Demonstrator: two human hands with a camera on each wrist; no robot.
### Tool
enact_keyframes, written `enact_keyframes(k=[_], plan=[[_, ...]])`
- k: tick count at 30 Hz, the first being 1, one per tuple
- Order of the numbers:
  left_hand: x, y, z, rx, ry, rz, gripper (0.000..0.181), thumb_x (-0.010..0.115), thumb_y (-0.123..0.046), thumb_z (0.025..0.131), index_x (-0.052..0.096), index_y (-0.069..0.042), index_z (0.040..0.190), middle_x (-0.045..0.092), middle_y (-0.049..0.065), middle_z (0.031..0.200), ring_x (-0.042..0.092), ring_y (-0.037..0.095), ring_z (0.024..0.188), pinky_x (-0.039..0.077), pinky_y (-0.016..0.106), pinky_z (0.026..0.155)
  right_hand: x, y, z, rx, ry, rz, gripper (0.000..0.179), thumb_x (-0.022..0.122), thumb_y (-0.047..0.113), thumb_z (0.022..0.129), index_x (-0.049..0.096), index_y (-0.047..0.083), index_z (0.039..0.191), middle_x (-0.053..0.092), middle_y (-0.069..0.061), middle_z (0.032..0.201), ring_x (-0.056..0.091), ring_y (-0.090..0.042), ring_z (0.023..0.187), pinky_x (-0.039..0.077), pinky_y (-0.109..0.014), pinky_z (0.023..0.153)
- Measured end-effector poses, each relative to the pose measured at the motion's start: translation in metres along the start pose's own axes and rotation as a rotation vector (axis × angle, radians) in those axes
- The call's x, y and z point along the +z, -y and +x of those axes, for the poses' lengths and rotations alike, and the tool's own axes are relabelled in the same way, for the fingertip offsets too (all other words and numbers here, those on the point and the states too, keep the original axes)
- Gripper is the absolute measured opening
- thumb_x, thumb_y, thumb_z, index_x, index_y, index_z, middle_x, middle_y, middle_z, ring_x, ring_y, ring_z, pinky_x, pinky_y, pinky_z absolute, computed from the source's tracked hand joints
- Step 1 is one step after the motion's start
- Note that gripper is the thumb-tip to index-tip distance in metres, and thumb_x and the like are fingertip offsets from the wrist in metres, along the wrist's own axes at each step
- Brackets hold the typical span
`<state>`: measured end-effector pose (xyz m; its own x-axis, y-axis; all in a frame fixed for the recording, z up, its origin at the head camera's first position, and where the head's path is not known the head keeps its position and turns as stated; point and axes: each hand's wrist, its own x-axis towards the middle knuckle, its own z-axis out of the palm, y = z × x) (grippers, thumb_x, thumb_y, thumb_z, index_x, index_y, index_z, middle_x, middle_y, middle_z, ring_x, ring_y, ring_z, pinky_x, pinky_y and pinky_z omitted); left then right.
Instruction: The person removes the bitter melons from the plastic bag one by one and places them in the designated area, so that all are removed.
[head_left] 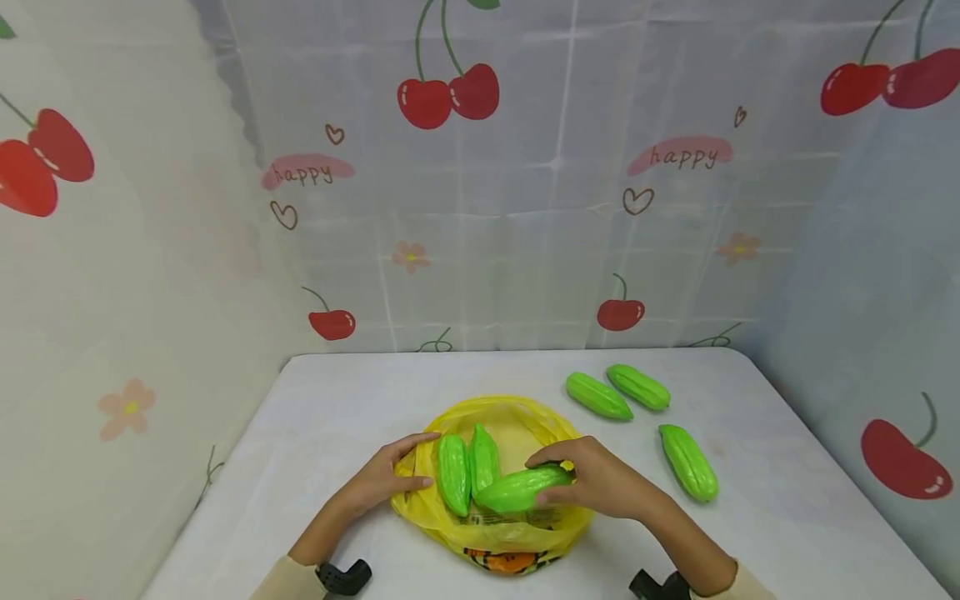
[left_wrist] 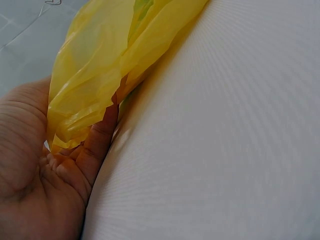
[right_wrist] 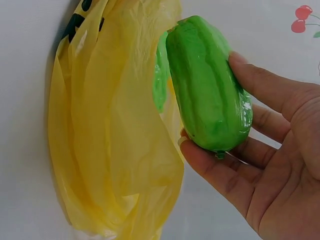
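Observation:
A yellow plastic bag (head_left: 517, 546) lies open on the table, its mouth facing up. Inside it, two glossy ridged green gourds (head_left: 453, 477) (head_left: 484, 457) lie side by side. My right hand (head_left: 592, 475) holds another green gourd (right_wrist: 207, 85) by its stem end, thumb on one side and fingers on the other; in the head view it is over the bag's mouth, its far end by the two inside. At the bag's left rim, my left hand (head_left: 386, 477) grips the plastic between thumb and fingers. In the left wrist view, the bag (left_wrist: 90, 75) partly hides those fingers.
On the right of the white table (head_left: 787, 517) lie three more green gourds: two near the back (head_left: 598, 396) (head_left: 638, 387) and one nearer the front (head_left: 688, 463). Curtains (head_left: 517, 208) printed with cherries surround the table at the back and both sides.

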<state>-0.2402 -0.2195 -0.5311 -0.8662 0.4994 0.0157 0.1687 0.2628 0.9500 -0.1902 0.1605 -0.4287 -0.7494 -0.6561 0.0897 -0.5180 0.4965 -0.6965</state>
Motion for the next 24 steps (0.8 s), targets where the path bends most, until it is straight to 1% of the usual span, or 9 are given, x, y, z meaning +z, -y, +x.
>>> enact_keyframes(k=[3, 7, 12, 17, 24], plan=[[0.001, 0.0, 0.001, -0.014, 0.005, 0.002, 0.071, 0.079, -0.02, 0.09, 0.046, -0.016, 0.153, 0.04, 0.011, 0.158, 0.044, 0.027, 0.139, 0.042, 0.02, 0.103, -0.004, 0.0, -0.002, 0.001, -0.011, -0.005, 0.044, 0.078, 0.042, 0.088, 0.072, 0.016, 0.123, 0.071, 0.008, 0.12, 0.064, -0.016, 0.112, 0.054, -0.035, 0.091], [0.002, 0.0, 0.0, -0.035, 0.0, -0.003, 0.072, 0.08, -0.02, 0.089, 0.048, -0.019, 0.153, 0.041, 0.008, 0.158, 0.043, 0.028, 0.14, 0.041, 0.019, 0.103, -0.01, -0.002, -0.004, 0.005, -0.035, -0.001, 0.045, 0.079, 0.039, 0.087, 0.072, 0.014, 0.123, 0.071, 0.006, 0.12, 0.063, -0.018, 0.109, 0.055, -0.033, 0.084], [0.001, 0.0, 0.001, -0.037, -0.012, -0.014, 0.071, 0.081, -0.02, 0.088, 0.049, -0.022, 0.151, 0.041, 0.007, 0.158, 0.044, 0.028, 0.139, 0.044, 0.019, 0.101, -0.018, -0.005, -0.005, 0.029, -0.07, 0.011, 0.044, 0.08, 0.038, 0.087, 0.072, 0.015, 0.123, 0.071, 0.005, 0.119, 0.062, -0.017, 0.107, 0.056, -0.029, 0.082], [0.0, 0.0, 0.001, -0.038, -0.01, -0.015, 0.071, 0.081, -0.02, 0.088, 0.05, -0.022, 0.151, 0.041, 0.007, 0.158, 0.042, 0.028, 0.14, 0.043, 0.019, 0.102, -0.026, -0.008, -0.008, 0.027, -0.11, 0.011, 0.042, 0.08, 0.037, 0.087, 0.072, 0.016, 0.121, 0.071, 0.003, 0.118, 0.063, -0.019, 0.107, 0.056, -0.028, 0.077], [0.0, -0.001, 0.0, -0.036, -0.007, -0.026, 0.072, 0.081, -0.019, 0.088, 0.049, -0.02, 0.152, 0.041, 0.008, 0.158, 0.044, 0.028, 0.138, 0.045, 0.021, 0.1, -0.036, -0.014, -0.01, 0.041, -0.146, 0.005, 0.041, 0.08, 0.037, 0.087, 0.072, 0.016, 0.121, 0.07, 0.001, 0.12, 0.064, -0.022, 0.109, 0.057, -0.028, 0.078]])
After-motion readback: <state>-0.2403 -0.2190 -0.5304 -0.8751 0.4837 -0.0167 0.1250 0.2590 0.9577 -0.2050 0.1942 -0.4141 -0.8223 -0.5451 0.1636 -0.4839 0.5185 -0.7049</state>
